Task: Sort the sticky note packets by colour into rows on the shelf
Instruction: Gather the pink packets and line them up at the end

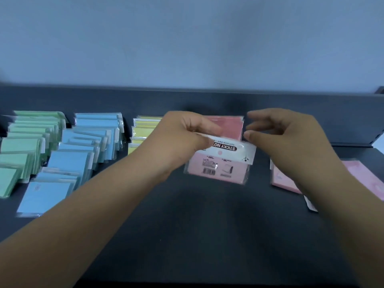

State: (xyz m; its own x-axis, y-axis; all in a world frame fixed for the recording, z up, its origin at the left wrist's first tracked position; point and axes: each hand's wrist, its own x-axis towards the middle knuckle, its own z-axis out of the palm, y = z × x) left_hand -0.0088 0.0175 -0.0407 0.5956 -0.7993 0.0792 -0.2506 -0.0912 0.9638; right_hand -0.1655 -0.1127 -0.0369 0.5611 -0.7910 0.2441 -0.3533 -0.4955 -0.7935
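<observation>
Both forearms reach over the shelf (207, 225). The left hand (193, 129) pinches the header card of the pink packet (220, 167); the right hand (278, 134) hovers just beside it, fingers loose, holding nothing. Likely step: placing pink. Next move: stand the packet against the pink row (226, 123) directly behind the hands.
</observation>
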